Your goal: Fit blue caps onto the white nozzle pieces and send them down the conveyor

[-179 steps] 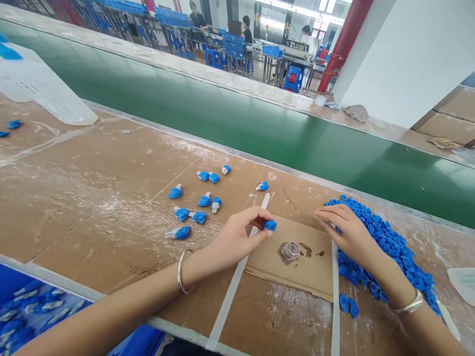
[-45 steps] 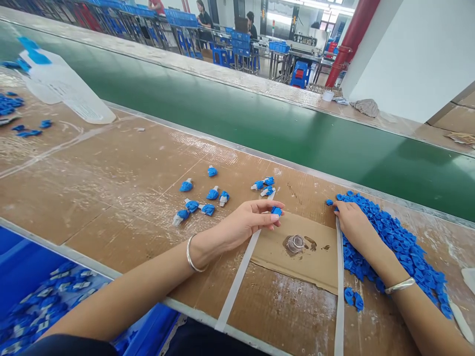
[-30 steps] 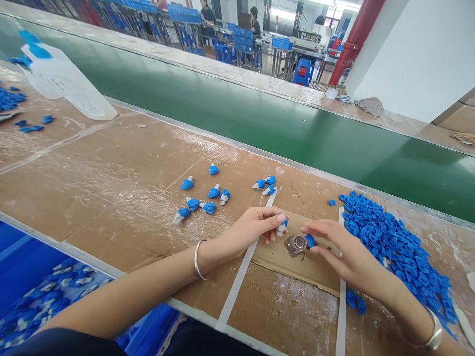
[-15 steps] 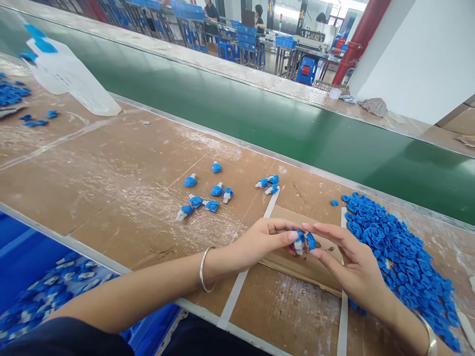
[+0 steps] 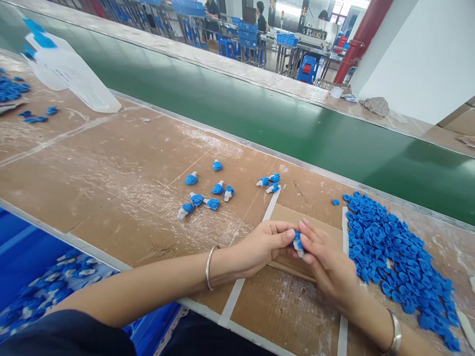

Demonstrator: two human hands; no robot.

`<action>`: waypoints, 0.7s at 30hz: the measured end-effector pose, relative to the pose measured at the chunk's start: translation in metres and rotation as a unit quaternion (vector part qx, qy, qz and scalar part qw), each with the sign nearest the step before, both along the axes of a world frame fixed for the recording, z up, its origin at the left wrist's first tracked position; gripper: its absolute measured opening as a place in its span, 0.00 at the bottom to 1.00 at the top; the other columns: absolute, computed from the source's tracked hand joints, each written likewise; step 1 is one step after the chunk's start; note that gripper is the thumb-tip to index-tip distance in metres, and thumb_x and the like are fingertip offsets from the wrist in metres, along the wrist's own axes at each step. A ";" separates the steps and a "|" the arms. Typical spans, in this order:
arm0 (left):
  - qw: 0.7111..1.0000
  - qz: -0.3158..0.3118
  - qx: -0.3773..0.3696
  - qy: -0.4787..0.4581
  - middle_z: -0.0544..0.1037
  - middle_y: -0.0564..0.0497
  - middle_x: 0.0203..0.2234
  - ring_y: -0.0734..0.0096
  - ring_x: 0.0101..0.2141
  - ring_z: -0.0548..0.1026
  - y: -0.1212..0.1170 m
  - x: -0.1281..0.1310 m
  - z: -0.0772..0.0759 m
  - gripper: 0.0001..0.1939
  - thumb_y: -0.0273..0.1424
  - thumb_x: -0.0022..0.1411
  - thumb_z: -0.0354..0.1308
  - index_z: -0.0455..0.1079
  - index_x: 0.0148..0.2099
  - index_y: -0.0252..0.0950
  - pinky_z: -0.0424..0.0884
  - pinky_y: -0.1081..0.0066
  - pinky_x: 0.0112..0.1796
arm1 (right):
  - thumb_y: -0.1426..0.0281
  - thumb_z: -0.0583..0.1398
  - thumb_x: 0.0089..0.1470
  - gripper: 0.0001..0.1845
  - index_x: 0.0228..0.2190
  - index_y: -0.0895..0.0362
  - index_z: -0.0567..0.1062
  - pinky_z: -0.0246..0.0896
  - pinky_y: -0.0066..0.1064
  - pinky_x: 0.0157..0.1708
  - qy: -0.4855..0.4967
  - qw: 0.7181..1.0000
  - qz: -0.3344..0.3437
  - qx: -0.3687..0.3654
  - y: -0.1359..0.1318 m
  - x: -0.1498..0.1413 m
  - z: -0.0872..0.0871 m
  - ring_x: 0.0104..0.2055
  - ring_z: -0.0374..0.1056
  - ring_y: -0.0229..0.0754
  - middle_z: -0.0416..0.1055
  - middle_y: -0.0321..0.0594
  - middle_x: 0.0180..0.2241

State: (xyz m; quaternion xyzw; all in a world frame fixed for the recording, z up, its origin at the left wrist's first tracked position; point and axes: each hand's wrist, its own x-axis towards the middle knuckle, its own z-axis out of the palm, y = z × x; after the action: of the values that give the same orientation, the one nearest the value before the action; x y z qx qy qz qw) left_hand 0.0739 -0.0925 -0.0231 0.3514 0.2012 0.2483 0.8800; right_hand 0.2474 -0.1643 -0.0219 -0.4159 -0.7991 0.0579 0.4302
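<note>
My hands meet over a cardboard sheet (image 5: pixel 297 213) on the brown workbench. Between their fingertips is a small blue-and-white plastic part (image 5: pixel 298 244), pinched by my left hand (image 5: pixel 265 245) and my right hand (image 5: pixel 324 262). The round metal cup seen earlier on the cardboard is hidden under my hands. Several similar assembled blue-and-white parts (image 5: pixel 217 188) lie to the left of the cardboard. A large heap of loose blue plastic pieces (image 5: pixel 397 262) spreads to the right of my right hand.
A green conveyor belt (image 5: pixel 260 133) with a metal edge runs behind the bench. A blue crate (image 5: pixel 55 296) holding finished parts sits at lower left. A translucent plastic bag (image 5: pixel 70 74) lies at far left. Co-workers (image 5: pixel 261 20) sit in the distance.
My hands have closed together over the cardboard, with the blue piece and the white-tipped part now pinched as one between them. The metal cup is now covered.
</note>
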 end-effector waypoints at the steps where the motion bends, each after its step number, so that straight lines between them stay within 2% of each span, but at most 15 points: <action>1: 1.000 0.003 -0.010 -0.001 0.77 0.49 0.29 0.74 0.30 0.71 0.000 0.000 0.000 0.21 0.44 0.50 0.73 0.79 0.37 0.31 0.67 0.73 0.38 | 0.77 0.56 0.61 0.29 0.62 0.52 0.63 0.68 0.44 0.57 -0.024 1.000 0.004 0.018 -0.001 -0.002 -0.003 0.63 0.63 0.48 0.71 0.48 0.57; 3: 1.000 0.009 -0.014 0.000 0.76 0.50 0.28 0.75 0.29 0.70 0.001 -0.002 0.000 0.20 0.44 0.50 0.72 0.78 0.36 0.31 0.67 0.73 0.37 | 0.74 0.56 0.62 0.33 0.66 0.55 0.56 0.64 0.48 0.59 -0.064 0.998 0.009 0.025 -0.003 -0.003 -0.005 0.66 0.57 0.50 0.66 0.52 0.60; 5: 1.000 0.010 0.019 0.007 0.76 0.50 0.28 0.74 0.29 0.70 0.007 -0.004 0.003 0.21 0.46 0.52 0.71 0.78 0.36 0.31 0.68 0.72 0.37 | 0.71 0.56 0.63 0.33 0.66 0.56 0.55 0.63 0.48 0.60 -0.085 0.996 0.026 0.003 0.000 0.002 0.002 0.68 0.54 0.50 0.64 0.52 0.62; 7: 0.992 0.017 0.116 0.046 0.77 0.49 0.29 0.71 0.30 0.72 0.018 -0.008 0.006 0.20 0.46 0.54 0.68 0.77 0.37 0.33 0.69 0.69 0.39 | 0.68 0.54 0.64 0.28 0.64 0.53 0.61 0.63 0.47 0.60 -0.095 0.995 0.028 -0.027 0.011 0.017 0.011 0.68 0.55 0.49 0.65 0.47 0.62; 8: 0.977 0.035 0.191 0.088 0.78 0.49 0.30 0.68 0.32 0.73 0.025 -0.009 0.006 0.19 0.45 0.56 0.67 0.77 0.38 0.34 0.69 0.67 0.40 | 0.68 0.54 0.64 0.24 0.61 0.51 0.66 0.63 0.48 0.59 -0.101 0.994 0.010 -0.038 0.019 0.028 0.014 0.67 0.57 0.49 0.67 0.45 0.61; 9: 0.948 0.061 0.278 0.142 0.78 0.48 0.32 0.66 0.35 0.74 0.032 -0.011 0.006 0.16 0.43 0.58 0.66 0.77 0.40 0.35 0.69 0.65 0.43 | 0.69 0.53 0.65 0.21 0.57 0.49 0.70 0.63 0.48 0.59 -0.108 0.993 -0.033 -0.046 0.028 0.041 0.015 0.64 0.62 0.49 0.70 0.44 0.59; 11: 0.854 0.115 0.442 0.250 0.79 0.46 0.38 0.60 0.42 0.74 0.047 -0.014 0.003 0.12 0.38 0.60 0.63 0.77 0.44 0.37 0.67 0.60 0.50 | 0.68 0.54 0.64 0.16 0.50 0.51 0.76 0.65 0.51 0.56 -0.141 0.976 -0.160 -0.040 0.047 0.071 0.010 0.54 0.72 0.50 0.77 0.45 0.51; 13: 0.764 0.129 0.551 0.310 0.78 0.44 0.47 0.55 0.51 0.72 0.059 -0.017 -0.001 0.14 0.33 0.61 0.61 0.74 0.50 0.38 0.64 0.55 0.56 | 0.68 0.52 0.63 0.17 0.47 0.54 0.78 0.68 0.52 0.51 -0.200 0.953 -0.223 -0.047 0.062 0.098 -0.004 0.49 0.73 0.52 0.78 0.48 0.47; 15: 0.709 0.114 0.613 0.329 0.74 0.41 0.55 0.53 0.57 0.68 0.068 -0.021 -0.003 0.20 0.32 0.63 0.58 0.70 0.57 0.37 0.61 0.54 0.59 | 0.69 0.50 0.63 0.19 0.43 0.56 0.80 0.69 0.51 0.49 -0.221 0.947 -0.226 -0.055 0.071 0.117 -0.020 0.46 0.74 0.52 0.78 0.49 0.46; 17: 0.660 0.116 0.653 0.353 0.70 0.40 0.58 0.55 0.59 0.66 0.076 -0.029 0.000 0.22 0.30 0.65 0.54 0.66 0.60 0.36 0.61 0.55 0.60 | 0.70 0.49 0.63 0.20 0.41 0.57 0.81 0.70 0.50 0.48 -0.231 0.946 -0.219 -0.060 0.072 0.126 -0.032 0.44 0.74 0.51 0.79 0.49 0.45; 19: 0.597 0.125 0.677 0.411 0.71 0.38 0.56 0.54 0.57 0.67 0.084 -0.040 0.007 0.20 0.28 0.67 0.50 0.67 0.59 0.33 0.62 0.54 0.59 | 0.71 0.49 0.63 0.20 0.40 0.57 0.81 0.71 0.49 0.48 -0.240 0.944 -0.219 -0.063 0.070 0.128 -0.038 0.44 0.74 0.51 0.79 0.50 0.44; 21: 0.532 0.115 0.677 0.495 0.74 0.36 0.50 0.49 0.54 0.70 0.092 -0.054 0.014 0.16 0.28 0.66 0.49 0.71 0.53 0.31 0.63 0.51 0.56 | 0.72 0.49 0.62 0.20 0.41 0.57 0.81 0.70 0.48 0.48 -0.247 0.940 -0.224 -0.067 0.067 0.126 -0.040 0.44 0.74 0.50 0.79 0.50 0.44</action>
State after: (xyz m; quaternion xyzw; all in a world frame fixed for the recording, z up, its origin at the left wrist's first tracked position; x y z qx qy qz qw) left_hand 0.0200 -0.0004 -0.0089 0.8827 0.4151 0.1950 0.1022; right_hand 0.3739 -0.0975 -0.0618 -0.6128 -0.7611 -0.0915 0.1920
